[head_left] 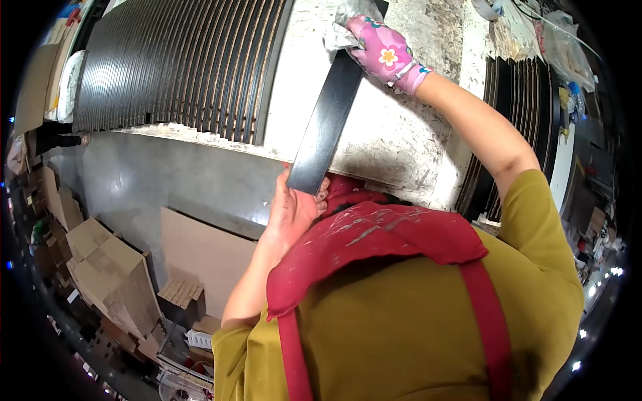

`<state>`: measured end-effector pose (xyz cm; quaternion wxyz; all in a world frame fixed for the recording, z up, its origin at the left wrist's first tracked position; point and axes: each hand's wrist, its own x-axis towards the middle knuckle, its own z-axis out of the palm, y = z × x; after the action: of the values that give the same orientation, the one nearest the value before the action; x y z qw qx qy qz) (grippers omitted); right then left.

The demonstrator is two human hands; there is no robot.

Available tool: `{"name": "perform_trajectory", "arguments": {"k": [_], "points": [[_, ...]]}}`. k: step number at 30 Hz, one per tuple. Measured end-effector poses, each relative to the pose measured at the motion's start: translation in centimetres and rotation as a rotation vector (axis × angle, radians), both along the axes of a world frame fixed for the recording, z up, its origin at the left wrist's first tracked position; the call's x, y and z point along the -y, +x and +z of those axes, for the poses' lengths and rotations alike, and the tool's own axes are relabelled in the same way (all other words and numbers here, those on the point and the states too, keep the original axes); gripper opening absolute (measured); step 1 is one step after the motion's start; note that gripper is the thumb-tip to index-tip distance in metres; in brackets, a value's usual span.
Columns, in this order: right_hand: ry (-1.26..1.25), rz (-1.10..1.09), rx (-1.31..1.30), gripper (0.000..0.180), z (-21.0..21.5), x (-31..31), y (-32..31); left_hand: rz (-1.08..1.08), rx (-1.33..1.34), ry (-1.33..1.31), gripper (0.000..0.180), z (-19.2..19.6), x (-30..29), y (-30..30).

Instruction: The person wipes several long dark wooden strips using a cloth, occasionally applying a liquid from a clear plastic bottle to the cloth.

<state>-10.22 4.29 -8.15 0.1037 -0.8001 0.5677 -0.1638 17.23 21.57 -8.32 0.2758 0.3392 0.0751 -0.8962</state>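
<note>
A long, narrow black board (pixel 324 127) slants over the front edge of the worktable (pixel 394 144), its near end toward my body. My bare left hand (pixel 294 204) is closed around that near end, fingers on one side and thumb on the other. Farther up, my right hand (pixel 388 53), in a pink flowered glove, presses a crumpled whitish cloth (pixel 344 30) onto the board's far part. The glove and cloth hide the board's surface there.
Many dark strips (pixel 187 67) stand in a row at the table's left. More black strips (pixel 515 120) are stacked at the right, near a clear plastic bag (pixel 565 47). Cardboard boxes (pixel 110 267) and a large cardboard sheet (pixel 207 250) stand on the floor to the left.
</note>
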Motion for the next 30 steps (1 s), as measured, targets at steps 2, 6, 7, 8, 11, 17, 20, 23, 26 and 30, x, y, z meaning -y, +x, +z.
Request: {"name": "perform_trajectory", "arguments": {"k": [2,6,7,8,11,17,20,23,26,30], "points": [[0.339,0.021,-0.082,0.048,2.5,-2.8,6.0,0.066,0.044,0.016,0.045,-0.3,-0.5,0.3],[-0.267,0.339,0.188,0.041,-3.7,-8.7,9.7,0.036,0.218,-0.203,0.046,0.1,-1.8,0.5],[-0.302,0.314,0.202,0.041,-4.1,-8.1,9.6,0.122,0.05,0.042,0.044,-0.3,-1.8,1.0],[-0.228,0.261,0.176,0.041,-2.6,-7.0,8.3,0.014,-0.111,-0.033,0.038,-1.2,-1.1,2.0],[-0.032,-0.12,0.094,0.046,-1.6,0.4,-0.2,0.056,0.007,0.045,0.033,-0.1,-1.6,0.6],[0.191,-0.674,0.384,0.057,-4.2,9.3,-9.8,-0.062,0.069,-0.084,0.044,2.5,-0.7,0.4],[0.219,-0.688,0.988,0.052,-4.9,6.9,-12.2,-0.276,0.004,-0.31,0.06,1.7,1.0,0.2],[0.176,-0.797,1.357,0.038,-2.4,2.2,-11.9,-0.474,-0.07,-0.501,0.072,1.7,2.3,-1.5],[0.157,-0.839,0.975,0.032,1.4,-3.0,-9.4,-0.489,-0.095,-0.527,0.063,1.1,2.1,-2.8],[0.339,-0.529,0.898,0.032,5.1,-9.6,-4.6,-0.362,0.176,-0.283,0.04,0.3,2.6,-3.8]]}}
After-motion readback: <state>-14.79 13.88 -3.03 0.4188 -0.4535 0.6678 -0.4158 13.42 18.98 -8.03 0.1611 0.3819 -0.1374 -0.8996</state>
